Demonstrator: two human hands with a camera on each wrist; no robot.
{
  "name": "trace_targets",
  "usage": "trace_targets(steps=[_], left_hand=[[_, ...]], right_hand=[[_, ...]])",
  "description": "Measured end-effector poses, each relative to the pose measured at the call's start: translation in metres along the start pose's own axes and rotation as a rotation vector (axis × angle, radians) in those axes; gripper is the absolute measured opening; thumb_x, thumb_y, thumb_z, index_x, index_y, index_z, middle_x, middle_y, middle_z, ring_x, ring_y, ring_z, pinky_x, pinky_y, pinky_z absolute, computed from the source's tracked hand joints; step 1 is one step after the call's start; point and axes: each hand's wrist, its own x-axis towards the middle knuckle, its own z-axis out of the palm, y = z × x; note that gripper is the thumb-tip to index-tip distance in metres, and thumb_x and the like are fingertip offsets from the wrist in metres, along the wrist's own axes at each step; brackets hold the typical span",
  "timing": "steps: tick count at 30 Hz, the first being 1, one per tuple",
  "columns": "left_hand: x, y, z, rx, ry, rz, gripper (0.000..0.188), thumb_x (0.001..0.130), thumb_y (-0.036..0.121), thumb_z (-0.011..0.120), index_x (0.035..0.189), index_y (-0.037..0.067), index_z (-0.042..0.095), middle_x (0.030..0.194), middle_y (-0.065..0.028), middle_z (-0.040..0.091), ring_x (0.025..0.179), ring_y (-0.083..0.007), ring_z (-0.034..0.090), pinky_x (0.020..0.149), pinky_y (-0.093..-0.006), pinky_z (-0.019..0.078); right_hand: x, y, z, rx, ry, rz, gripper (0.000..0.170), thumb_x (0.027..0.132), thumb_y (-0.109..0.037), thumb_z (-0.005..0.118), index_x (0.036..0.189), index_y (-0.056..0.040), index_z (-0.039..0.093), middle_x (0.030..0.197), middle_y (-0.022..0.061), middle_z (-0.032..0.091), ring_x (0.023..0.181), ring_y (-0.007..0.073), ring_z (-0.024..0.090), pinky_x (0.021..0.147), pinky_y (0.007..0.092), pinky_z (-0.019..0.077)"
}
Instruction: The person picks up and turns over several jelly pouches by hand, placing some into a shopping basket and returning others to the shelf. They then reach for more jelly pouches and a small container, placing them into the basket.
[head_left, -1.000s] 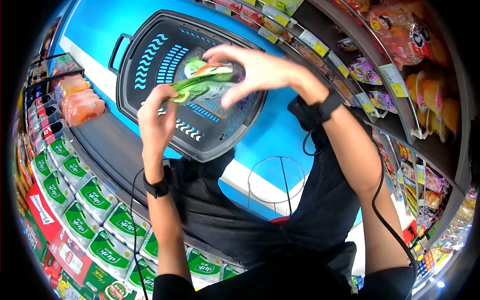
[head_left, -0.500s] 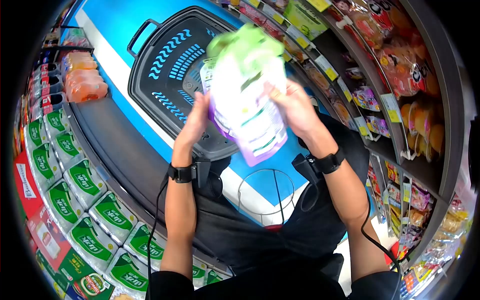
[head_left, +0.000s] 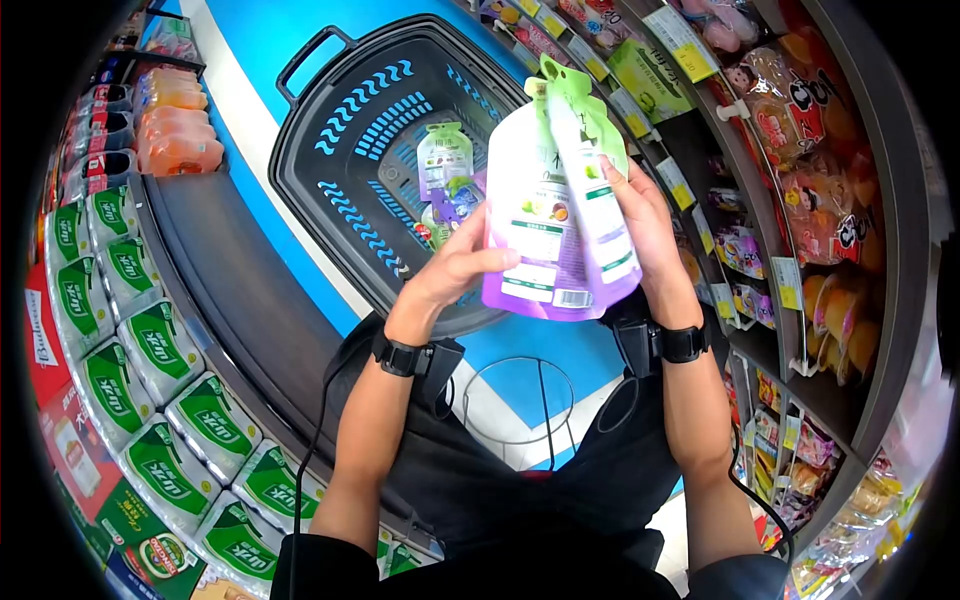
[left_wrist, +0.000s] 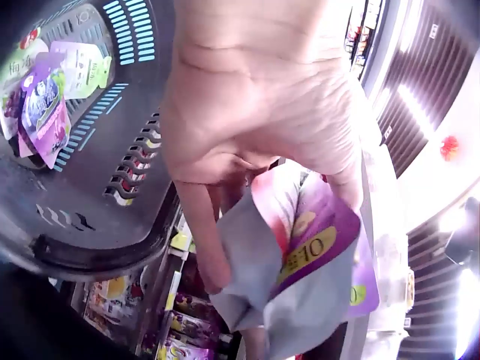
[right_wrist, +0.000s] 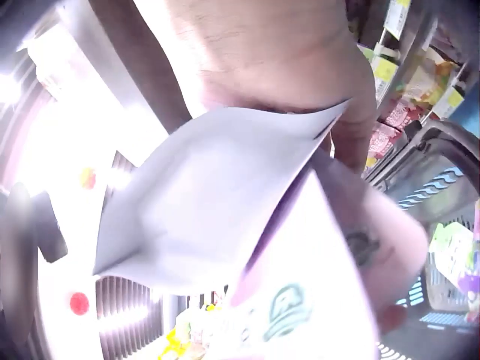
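Note:
Over the near right part of a black basket (head_left: 345, 172), two green-and-purple pouches are held side by side in the head view. My left hand (head_left: 440, 275) holds the left pouch (head_left: 525, 205), its thumb across the printed front. The right pouch (head_left: 608, 225) leans against it, gripped at its outer edge by my right hand (head_left: 652, 225), whose fingers are partly hidden behind it. The left wrist view shows a folded grey and purple pouch bottom (left_wrist: 315, 255) below the left hand. Inside the basket lie a pale green pouch (head_left: 445, 155) and purple-blue packs (head_left: 463, 198).
Shelves with packaged snacks (head_left: 805, 110) and price tags curve along the right. On the left are stacked green-and-white packs (head_left: 165, 345) and shrink-wrapped orange bottles (head_left: 180, 140). A wire ring frame (head_left: 520, 395) stands between the person's legs.
Both hands have come up and back from inside the basket with pouches. The pouches, blurred half a second ago, now stand spread side by side with their printed faces toward the head camera.

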Motion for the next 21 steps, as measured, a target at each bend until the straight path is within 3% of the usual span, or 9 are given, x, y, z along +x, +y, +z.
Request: trace_targets(steps=[1,4,5,8,9,12,16,17,21], left_hand=[[0.001,0.003,0.010,-0.023,0.018,0.000,0.081,0.079,0.013,0.069,0.145,-0.001,0.023,0.132,-0.0114,0.048,0.121,-0.0197,0.048,0.104,-0.0320,0.0366],[0.010,-0.008,0.007,0.062,0.076,-0.012,0.083,0.079,0.013,0.066,0.147,0.001,0.019,0.138,-0.0129,0.044,0.127,-0.0224,0.044,0.104,-0.0334,0.0385],[0.013,-0.011,0.007,0.075,0.120,0.045,0.067,0.085,0.009,0.057,0.145,0.000,0.026,0.135,-0.0117,0.048,0.122,-0.0192,0.049,0.100,-0.0320,0.0414],[0.023,-0.021,-0.002,-0.016,0.272,0.135,0.051,0.092,0.009,0.049,0.139,0.000,0.035,0.130,-0.0109,0.053,0.117,-0.0166,0.053,0.096,-0.0301,0.0447],[0.024,-0.019,-0.004,-0.092,0.313,0.142,0.041,0.089,0.004,0.047,0.130,-0.002,0.044,0.123,-0.0105,0.058,0.112,-0.0154,0.055,0.096,-0.0302,0.0424],[0.027,-0.017,-0.004,-0.153,0.404,0.220,0.036,0.090,0.006,0.048,0.125,-0.002,0.048,0.117,-0.0094,0.062,0.106,-0.0157,0.059,0.092,-0.0295,0.0448],[0.031,-0.024,-0.017,-0.113,0.515,0.309,0.034,0.097,0.012,0.044,0.128,-0.003,0.045,0.120,-0.0120,0.060,0.105,-0.0169,0.061,0.088,-0.0306,0.0509],[0.032,-0.026,-0.018,-0.150,0.539,0.313,0.034,0.097,0.012,0.045,0.127,-0.004,0.045,0.119,-0.0121,0.060,0.105,-0.0170,0.061,0.087,-0.0306,0.0511],[0.031,-0.026,-0.016,-0.208,0.609,0.330,0.034,0.096,0.011,0.045,0.126,-0.005,0.046,0.117,-0.0129,0.060,0.102,-0.0175,0.062,0.086,-0.0301,0.0516]], right_hand=[[0.002,-0.001,0.003,-0.064,0.051,-0.022,0.038,0.094,-0.026,0.059,0.119,0.0020,0.053,0.105,0.0091,0.064,0.090,0.0105,0.062,0.076,0.0237,0.0496],[0.007,0.010,0.001,-0.302,0.129,-0.146,0.044,0.091,-0.029,0.063,0.119,0.0033,0.051,0.106,0.0108,0.063,0.094,0.0132,0.061,0.081,0.0259,0.0478],[0.007,0.011,0.001,-0.341,0.133,-0.148,0.048,0.091,-0.029,0.064,0.122,0.0038,0.049,0.108,0.0126,0.062,0.095,0.0144,0.060,0.083,0.0265,0.0474],[0.005,0.005,0.005,-0.464,0.145,-0.164,0.060,0.089,-0.028,0.067,0.131,0.0053,0.040,0.115,0.0179,0.059,0.099,0.0181,0.059,0.088,0.0284,0.0464],[0.005,0.008,0.004,-0.465,0.146,-0.167,0.067,0.088,-0.029,0.068,0.134,0.0056,0.034,0.117,0.0203,0.057,0.103,0.0197,0.058,0.089,0.0292,0.0459],[0.009,0.022,0.002,-0.431,0.079,-0.096,0.059,0.091,-0.029,0.065,0.130,0.0059,0.039,0.117,0.0186,0.057,0.105,0.0184,0.057,0.090,0.0296,0.0456],[0.007,0.024,0.007,-0.377,0.147,-0.050,0.041,0.092,-0.021,0.064,0.117,0.0059,0.047,0.108,0.0174,0.063,0.096,0.0153,0.061,0.081,0.0264,0.0482],[0.010,0.034,0.003,-0.356,0.175,-0.107,0.027,0.092,-0.016,0.061,0.105,0.0045,0.049,0.096,0.0141,0.066,0.087,0.0123,0.062,0.074,0.0243,0.0485],[0.011,0.042,0.001,-0.419,0.206,-0.102,0.015,0.092,-0.011,0.058,0.088,-0.0002,0.049,0.081,0.0068,0.063,0.075,0.0073,0.058,0.067,0.0227,0.0461]])
